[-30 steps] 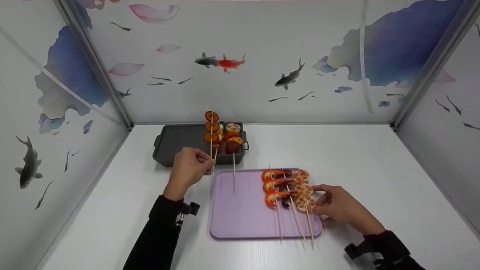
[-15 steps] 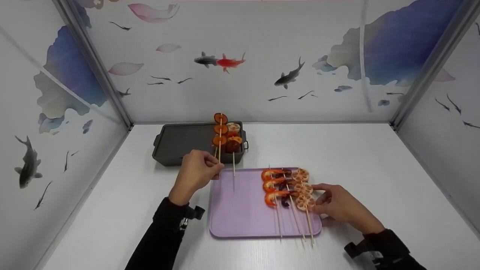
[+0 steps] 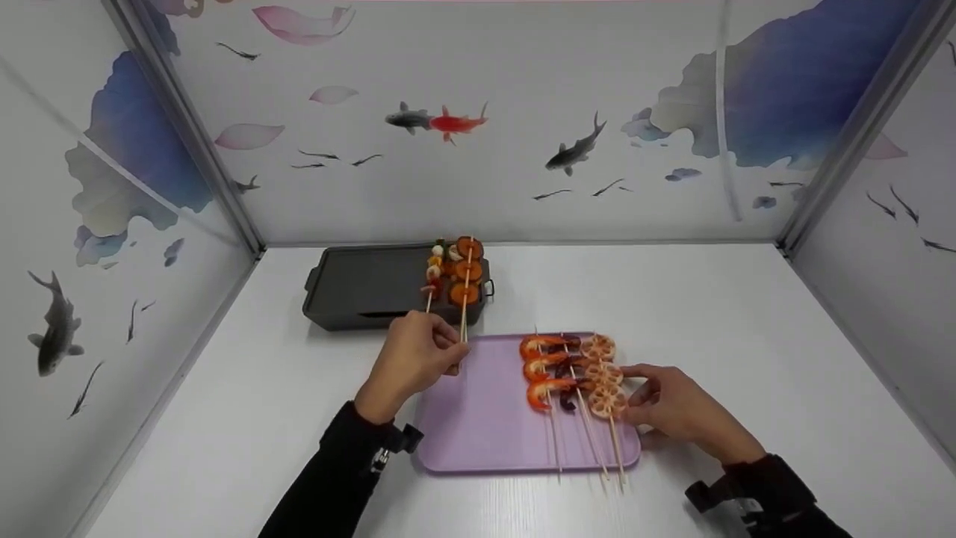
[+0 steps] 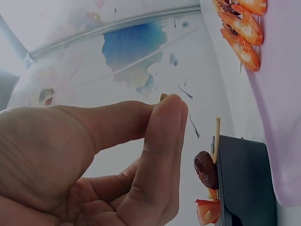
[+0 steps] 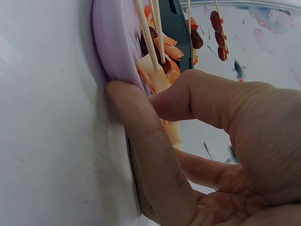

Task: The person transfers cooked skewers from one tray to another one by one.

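My left hand [image 3: 418, 355] pinches the stick of a skewer with three round, dark-edged orange slices [image 3: 467, 270]. The slices stand over the right end of a dark grey grill [image 3: 358, 288], hiding part of another skewer behind them. Beside them on the grill lies a mixed skewer [image 3: 434, 270] of small coloured pieces. My right hand [image 3: 683, 411] holds the right rim of a lilac tray [image 3: 485, 441] between thumb and finger, close to a lotus root skewer [image 3: 603, 381]. In the right wrist view the thumb [image 5: 176, 101] lies over the tray's edge.
A prawn skewer [image 3: 549, 371] lies on the tray left of the lotus root, with a dark skewer partly hidden between them. Stick ends stick out past the tray's front edge. The white table [image 3: 709, 314] is enclosed by patterned panels at back and sides.
My left hand has moved right and slightly nearer, carrying the orange-slice skewer from the mixed skewer over to the grill's right end. The right hand stays at the tray's rim.
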Tool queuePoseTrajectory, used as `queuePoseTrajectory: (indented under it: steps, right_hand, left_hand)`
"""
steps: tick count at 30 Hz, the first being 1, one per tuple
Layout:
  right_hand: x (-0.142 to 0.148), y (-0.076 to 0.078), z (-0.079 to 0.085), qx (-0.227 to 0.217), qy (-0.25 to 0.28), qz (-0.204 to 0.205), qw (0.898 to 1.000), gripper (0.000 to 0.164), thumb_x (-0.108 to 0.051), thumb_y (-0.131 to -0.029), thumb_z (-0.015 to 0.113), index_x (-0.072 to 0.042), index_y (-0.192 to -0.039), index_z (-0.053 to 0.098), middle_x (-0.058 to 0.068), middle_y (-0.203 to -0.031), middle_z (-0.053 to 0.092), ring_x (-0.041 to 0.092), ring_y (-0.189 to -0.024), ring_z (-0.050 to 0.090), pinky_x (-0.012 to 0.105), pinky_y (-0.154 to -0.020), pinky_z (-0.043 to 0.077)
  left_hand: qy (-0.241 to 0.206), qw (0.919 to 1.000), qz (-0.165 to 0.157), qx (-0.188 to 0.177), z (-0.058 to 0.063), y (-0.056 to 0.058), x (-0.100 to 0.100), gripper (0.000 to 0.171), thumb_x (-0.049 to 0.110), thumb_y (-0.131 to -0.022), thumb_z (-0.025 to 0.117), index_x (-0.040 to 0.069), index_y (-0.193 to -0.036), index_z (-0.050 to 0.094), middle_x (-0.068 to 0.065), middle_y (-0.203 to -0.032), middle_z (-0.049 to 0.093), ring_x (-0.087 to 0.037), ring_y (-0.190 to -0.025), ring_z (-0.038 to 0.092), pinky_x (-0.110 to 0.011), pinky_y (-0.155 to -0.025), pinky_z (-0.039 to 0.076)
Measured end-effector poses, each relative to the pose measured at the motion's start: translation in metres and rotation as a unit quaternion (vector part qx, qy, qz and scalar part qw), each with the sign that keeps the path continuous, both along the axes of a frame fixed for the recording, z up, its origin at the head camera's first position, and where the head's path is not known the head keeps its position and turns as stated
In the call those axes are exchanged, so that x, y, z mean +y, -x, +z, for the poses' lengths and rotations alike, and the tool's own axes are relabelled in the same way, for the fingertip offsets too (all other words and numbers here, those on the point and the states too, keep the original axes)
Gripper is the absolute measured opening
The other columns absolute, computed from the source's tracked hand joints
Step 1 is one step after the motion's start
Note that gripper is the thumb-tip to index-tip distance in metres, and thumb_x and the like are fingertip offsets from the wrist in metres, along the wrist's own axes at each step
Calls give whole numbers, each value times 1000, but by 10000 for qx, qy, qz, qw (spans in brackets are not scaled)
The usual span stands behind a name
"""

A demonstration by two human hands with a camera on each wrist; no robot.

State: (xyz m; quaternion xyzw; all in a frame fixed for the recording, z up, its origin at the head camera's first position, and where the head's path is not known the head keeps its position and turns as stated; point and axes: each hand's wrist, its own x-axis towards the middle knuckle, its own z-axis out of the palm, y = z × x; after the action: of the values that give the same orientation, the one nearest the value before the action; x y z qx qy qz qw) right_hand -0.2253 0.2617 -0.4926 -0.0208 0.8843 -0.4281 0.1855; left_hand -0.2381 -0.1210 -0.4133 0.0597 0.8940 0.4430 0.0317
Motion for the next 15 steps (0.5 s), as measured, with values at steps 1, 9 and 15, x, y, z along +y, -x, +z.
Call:
queuePoseTrajectory:
  steps: [1,9,15]
  right_hand:
    - [0,0,0,7,-3,13,10000,73,-21,-81,82,-14,-146,49,10,-99,65,20,-85,61,33,-63,52]
    - [3,-1,0,63,163,123,9998,71,-21,-83,80,-13,-146,49,11,-98,66,21,-86,61,34,-64,55]
    - [3,-1,-1,168,201,222,9994,73,-22,-82,80,-10,-146,48,10,-97,65,20,-84,61,33,-64,56]
  left_hand:
    - [19,10000,-39,-4,0,-1,2,12,22,-88,77,11,-90,72,-2,-78,75,-10,-63,73,-28,-61,59]
    - [-142,9994,-310,-114,-2,-8,12,10,18,-88,76,9,-91,72,-9,-81,77,-12,-63,73,-28,-61,59]
    - [-264,9985,-430,-192,-5,-14,19,10,17,-87,76,9,-87,71,-7,-76,76,-13,-62,73,-28,-60,59]
